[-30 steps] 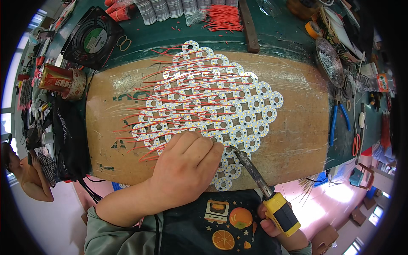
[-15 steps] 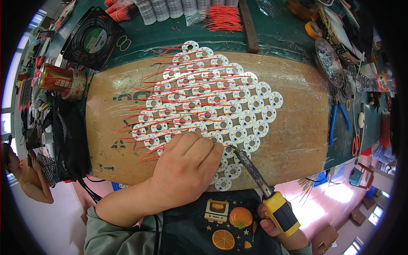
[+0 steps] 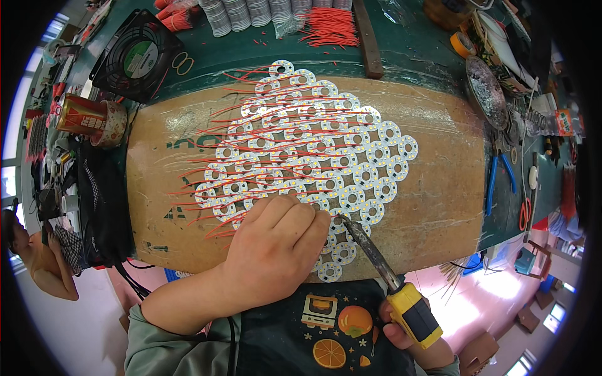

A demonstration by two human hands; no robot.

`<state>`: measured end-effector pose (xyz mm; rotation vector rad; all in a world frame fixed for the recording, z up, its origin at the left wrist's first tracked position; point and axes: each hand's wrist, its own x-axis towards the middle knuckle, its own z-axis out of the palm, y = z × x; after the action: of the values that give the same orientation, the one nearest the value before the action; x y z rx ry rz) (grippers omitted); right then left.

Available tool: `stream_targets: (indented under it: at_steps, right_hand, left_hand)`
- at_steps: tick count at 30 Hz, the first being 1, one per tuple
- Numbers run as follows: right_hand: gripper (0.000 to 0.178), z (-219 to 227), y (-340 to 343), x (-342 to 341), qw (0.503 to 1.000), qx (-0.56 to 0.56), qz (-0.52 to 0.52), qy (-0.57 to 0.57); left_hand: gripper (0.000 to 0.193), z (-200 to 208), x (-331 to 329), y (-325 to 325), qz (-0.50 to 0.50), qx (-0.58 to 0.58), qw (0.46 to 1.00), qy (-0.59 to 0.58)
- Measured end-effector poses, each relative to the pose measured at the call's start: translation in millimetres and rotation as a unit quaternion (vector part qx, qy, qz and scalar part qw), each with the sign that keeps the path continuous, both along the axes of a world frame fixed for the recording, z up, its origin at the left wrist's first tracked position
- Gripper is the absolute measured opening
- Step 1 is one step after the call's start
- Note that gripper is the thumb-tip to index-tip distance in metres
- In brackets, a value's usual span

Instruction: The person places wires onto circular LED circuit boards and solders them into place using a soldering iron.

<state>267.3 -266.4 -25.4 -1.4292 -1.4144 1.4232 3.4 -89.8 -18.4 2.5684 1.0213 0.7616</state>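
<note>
Ring-shaped white LED boards (image 3: 357, 175) lie edge to edge in a diamond-shaped sheet. Thin red wires (image 3: 204, 182) run leftward from many of them. My left hand (image 3: 269, 247) rests over the lower part of the sheet, fingers pressed together; whatever they pinch is hidden beneath them. In my right hand (image 3: 396, 333) is a soldering iron (image 3: 419, 316) with a yellow and black handle. Its dark tip meets a board just right of my left fingertips. My right fingers are partly hidden behind the handle.
The boards lie on a brown worktop board (image 3: 439, 182) over a green table. A black fan (image 3: 113, 47) and a red-gold can (image 3: 78, 116) stand left. Behind are stacked discs (image 3: 238, 15), cut red wires (image 3: 330, 28) and a dark bar (image 3: 367, 41). Blue-handled pliers (image 3: 491, 185) lie right.
Almost nothing differs. Both hands and the soldering iron hold nearly the same place, with the tip still at the same board.
</note>
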Motion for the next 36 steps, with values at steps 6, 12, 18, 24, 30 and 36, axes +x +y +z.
stream_targets:
  at_steps: [6, 12, 18, 24, 30, 36]
  right_hand:
    - [0.040, -1.5, -3.2, -0.3, 1.000, 0.009, -0.005, -0.011]
    - [0.039, -3.7, -5.3, 1.6, 1.000, -0.009, -0.006, -0.028]
    - [0.032, -8.5, -17.7, 13.1, 1.000, -0.004, -0.008, -0.027]
    - [0.024, 5.7, -1.1, 8.9, 0.989, 0.035, -0.135, 0.047]
    - [0.085, 13.1, 38.5, 33.5, 0.937, 0.144, -0.311, 0.066]
    - [0.057, 36.5, 119.0, 78.9, 0.882, 0.177, -0.427, 0.091]
  left_hand:
    - [0.035, -0.2, 0.2, -1.7, 0.001, -0.003, 1.000, -0.007]
    - [0.035, -2.7, 0.5, -0.5, 0.003, -0.008, 1.000, 0.000]
    - [0.035, 0.0, 1.4, 0.1, 0.001, -0.004, 1.000, 0.001]
    - [0.035, 4.6, 2.6, 2.1, -0.007, -0.016, 1.000, -0.001]
    - [0.026, 11.1, 1.6, -3.2, 0.016, -0.031, 0.999, 0.033]
    - [0.020, 41.3, -8.1, 19.1, 0.005, -0.081, 0.997, -0.001]
